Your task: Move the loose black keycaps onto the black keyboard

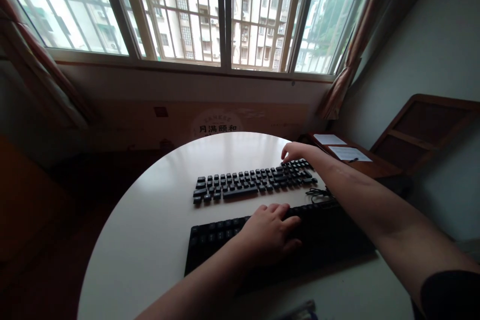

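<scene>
A black keyboard (318, 240) lies on the near part of a white round table (123, 240). Keys stand in its upper left rows; shadow hides much of its lower part. My left hand (272, 232) rests on the middle of it, fingers stretched apart. Beyond it, loose black keycaps (240, 193) are laid out in rows on the tabletop. At the far edge of these rows, my right hand (294, 151) reaches down with bent fingers closed on a keycap (284, 163). The fingertips are partly hidden.
A black cable (317, 192) lies coiled beside my right forearm. Near the front edge is a small tool-like object (300, 310), partly cut off. Paper sheets (350, 153) and a pen (353, 160) lie on a brown wooden surface at the right, by a wooden chair (423, 125).
</scene>
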`<state>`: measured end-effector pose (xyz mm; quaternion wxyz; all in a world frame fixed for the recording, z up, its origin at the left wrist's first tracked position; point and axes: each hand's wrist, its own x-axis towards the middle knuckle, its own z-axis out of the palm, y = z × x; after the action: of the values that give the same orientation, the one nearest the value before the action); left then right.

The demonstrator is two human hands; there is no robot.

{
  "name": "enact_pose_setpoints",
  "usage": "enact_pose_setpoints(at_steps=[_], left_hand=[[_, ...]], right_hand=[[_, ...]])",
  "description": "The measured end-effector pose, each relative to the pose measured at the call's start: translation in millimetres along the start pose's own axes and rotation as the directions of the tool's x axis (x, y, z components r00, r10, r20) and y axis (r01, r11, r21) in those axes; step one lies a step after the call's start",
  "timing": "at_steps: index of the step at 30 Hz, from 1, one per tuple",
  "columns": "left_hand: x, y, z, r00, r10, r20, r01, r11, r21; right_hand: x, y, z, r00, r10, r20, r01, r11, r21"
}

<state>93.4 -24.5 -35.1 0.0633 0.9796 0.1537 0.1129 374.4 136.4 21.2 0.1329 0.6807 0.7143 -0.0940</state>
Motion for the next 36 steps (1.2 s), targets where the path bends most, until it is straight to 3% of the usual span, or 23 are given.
enact_pose_setpoints(at_steps=[13,18,22,27,30,32,36], left_hand=[[0,1,-1.3,1.000,0.000,0.002,0.000,1.000,-0.006],[-1,1,-1.1,1.000,0.002,-0.005,-0.002,1.000,-0.004],[-1,0,-0.3,1.000,0.001,-0.001,-0.001,1.000,-0.008],[0,0,-0.7,1.000,0.000,-0.003,0.000,1.000,-0.005],[0,0,-0.9,1.000,-0.003,-0.007,0.003,1.000,-0.011],[-2,0,-1.3,1.000,-0.005,-0.008,0.005,1.000,-0.010],[-5,-1,-3.2,0.999,-0.037,-0.002,0.037,0.999,-0.018]], right_hand=[[7,4,8,0.999,-0.007,0.049,0.003,0.996,0.092],[10,-2,10,0.998,-0.017,-0.054,0.024,0.992,0.127],[0,-11,2,0.970,-0.050,-0.237,0.095,0.978,0.186],[-57,-18,4,0.874,-0.097,-0.476,0.248,0.932,0.264],[-114,-22,29,0.818,-0.083,-0.570,0.305,0.901,0.307],[-152,-25,53,0.735,-0.060,-0.676,0.415,0.828,0.377],[-201,-29,98,0.742,-0.069,-0.667,0.442,0.798,0.409]])
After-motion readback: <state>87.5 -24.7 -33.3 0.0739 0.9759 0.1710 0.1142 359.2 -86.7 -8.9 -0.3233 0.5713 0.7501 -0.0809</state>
